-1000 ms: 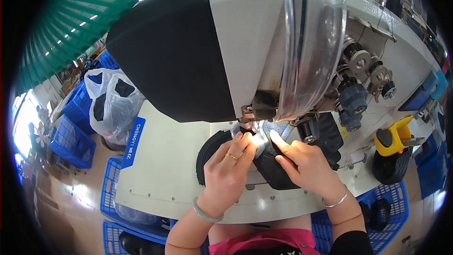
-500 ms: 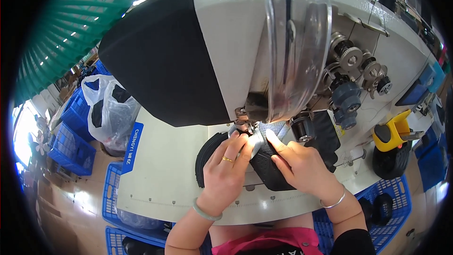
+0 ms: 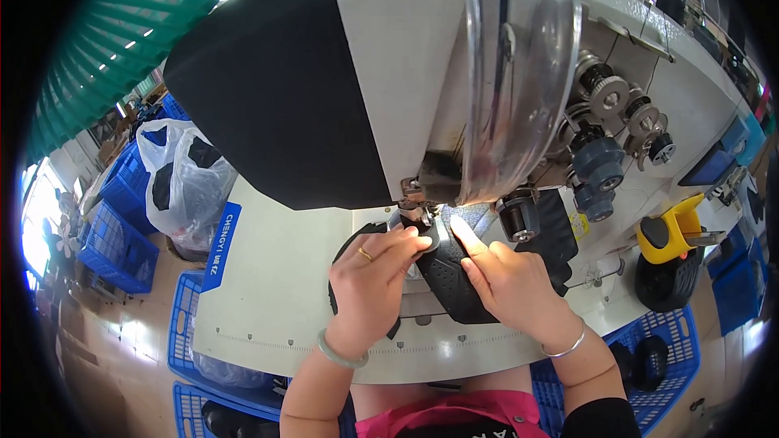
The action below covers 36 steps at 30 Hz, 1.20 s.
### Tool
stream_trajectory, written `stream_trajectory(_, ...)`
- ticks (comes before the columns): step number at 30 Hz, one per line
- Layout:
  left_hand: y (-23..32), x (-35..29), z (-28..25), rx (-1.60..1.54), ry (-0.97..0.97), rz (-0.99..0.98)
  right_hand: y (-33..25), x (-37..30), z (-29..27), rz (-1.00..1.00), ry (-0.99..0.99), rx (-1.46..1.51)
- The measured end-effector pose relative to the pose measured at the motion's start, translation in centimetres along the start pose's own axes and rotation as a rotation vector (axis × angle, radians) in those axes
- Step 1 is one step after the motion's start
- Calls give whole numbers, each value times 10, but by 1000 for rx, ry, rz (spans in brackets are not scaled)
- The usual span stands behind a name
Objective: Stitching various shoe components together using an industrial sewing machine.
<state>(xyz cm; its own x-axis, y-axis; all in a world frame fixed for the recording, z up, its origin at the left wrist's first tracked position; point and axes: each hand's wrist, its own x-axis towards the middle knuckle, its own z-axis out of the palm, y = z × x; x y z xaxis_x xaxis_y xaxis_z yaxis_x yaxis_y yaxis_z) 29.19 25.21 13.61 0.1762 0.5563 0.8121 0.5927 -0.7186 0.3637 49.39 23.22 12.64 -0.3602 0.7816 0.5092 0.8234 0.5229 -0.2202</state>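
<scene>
A black shoe upper (image 3: 457,288) with a grey textile lining (image 3: 469,221) lies under the presser foot (image 3: 416,212) of a sewing machine (image 3: 398,81). My left hand (image 3: 369,280) is closed, its fingertips pinching the upper's black edge just in front of the foot. My right hand (image 3: 515,285) grips the upper from the other side, index finger stretched along the lining and thumb on the black outer face. Where the needle meets the material is hidden by the machine head and my fingers. Another curved black part of the work shows partly behind my left hand.
Blue crates (image 3: 182,332) stand below the table (image 3: 268,276) at both sides. A white plastic bag (image 3: 191,186) hangs at the left, under a green fan guard (image 3: 122,40). Thread tension knobs (image 3: 596,164) project from the machine. At the right is a yellow holder (image 3: 669,227).
My left hand has shifted slightly left and its fingers have bent round the upper's edge, instead of lying along it. My right hand keeps nearly the same hold. The whole view has shifted a little.
</scene>
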Motion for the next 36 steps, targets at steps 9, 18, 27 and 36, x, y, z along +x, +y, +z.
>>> stream_trajectory(9, 6, -2, 0, 134, -27, 138, 2, 0, 1, 24, 13, 7)
stream_trajectory(18, 2, 0, 1, 138, -21, 186, -6, 1, 4, 33, 69, -16)
stream_trajectory(27, 1, 2, 0, 178, -36, 230, -11, 1, 8, 52, 92, -50)
stream_trajectory(36, -13, 12, -1, -118, -36, -41, -12, 2, 11, 41, 128, -111)
